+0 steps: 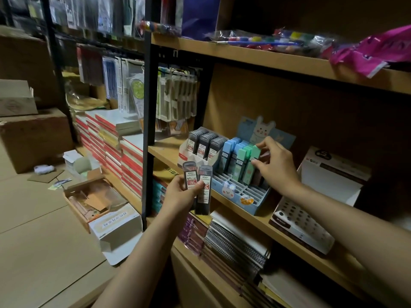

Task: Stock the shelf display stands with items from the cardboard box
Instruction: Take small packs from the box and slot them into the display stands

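Dim, warm indoor light leaves the upper right shelf recess (322, 14) and far left rack (26, 14) in deep shadow, while wide-angle distortion bends the edges and the hanging packets (173, 96) look soft and blurred.

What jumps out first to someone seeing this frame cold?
Probably the two hands mid-frame: the left hand holds two dark flat lead-refill cases with red labels below the shelf edge, while the right hand has its grip on a mint-green case in the blue bunny-printed cardboard display stand. Next, the bright magenta plastic bag on the upper wooden shelf, top right.
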Demonstrator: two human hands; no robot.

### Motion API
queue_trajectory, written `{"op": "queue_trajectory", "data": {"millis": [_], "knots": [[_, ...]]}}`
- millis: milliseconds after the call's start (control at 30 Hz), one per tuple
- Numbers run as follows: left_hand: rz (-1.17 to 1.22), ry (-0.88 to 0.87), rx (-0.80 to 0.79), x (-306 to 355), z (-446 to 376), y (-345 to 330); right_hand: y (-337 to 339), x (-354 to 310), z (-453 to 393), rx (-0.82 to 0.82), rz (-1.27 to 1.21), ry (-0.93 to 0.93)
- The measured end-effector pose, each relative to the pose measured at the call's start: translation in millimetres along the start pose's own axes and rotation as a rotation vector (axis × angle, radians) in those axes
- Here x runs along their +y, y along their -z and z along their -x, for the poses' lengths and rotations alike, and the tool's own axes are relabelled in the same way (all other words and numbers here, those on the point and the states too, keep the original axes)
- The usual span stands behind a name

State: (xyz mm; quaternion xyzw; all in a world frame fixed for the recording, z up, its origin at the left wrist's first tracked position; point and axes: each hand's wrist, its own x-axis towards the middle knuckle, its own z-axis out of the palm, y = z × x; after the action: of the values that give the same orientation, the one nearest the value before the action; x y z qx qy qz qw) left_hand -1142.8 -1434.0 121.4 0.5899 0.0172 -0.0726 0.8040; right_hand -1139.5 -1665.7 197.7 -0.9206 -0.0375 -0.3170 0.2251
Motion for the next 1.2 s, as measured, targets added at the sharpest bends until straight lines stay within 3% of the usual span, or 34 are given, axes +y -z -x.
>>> {"op": "queue_trajectory", "data": {"millis": [633, 733, 867, 933, 1100, 1200], "knots": [[-0.064, -0.049, -0.031, 1, -7, -6, -15, 1, 6, 0.01, 0.2, -0.008], [-0.084, -0.064, -0.042, 1, -9, -1, -8, -14, 1, 0.048, 0.065, 0.058], [-0.099, -0.08, -0.101, 2, -8, 2, -18, -49, 3, -0.348, -0.149, -0.009], [-0.097, -0.093, -0.128, 4, -7, 1, -29, -61, 3, -0.463, -0.169, -0.056], [-0.107, -0.102, -0.166, 7, -5, 6, -41, -71, -4, -0.52, -0.266, -0.092], [0.003, -0.076, -0.1, 8, -9, 14, -32, -71, -31, -0.384, -0.2, -0.031]]}}
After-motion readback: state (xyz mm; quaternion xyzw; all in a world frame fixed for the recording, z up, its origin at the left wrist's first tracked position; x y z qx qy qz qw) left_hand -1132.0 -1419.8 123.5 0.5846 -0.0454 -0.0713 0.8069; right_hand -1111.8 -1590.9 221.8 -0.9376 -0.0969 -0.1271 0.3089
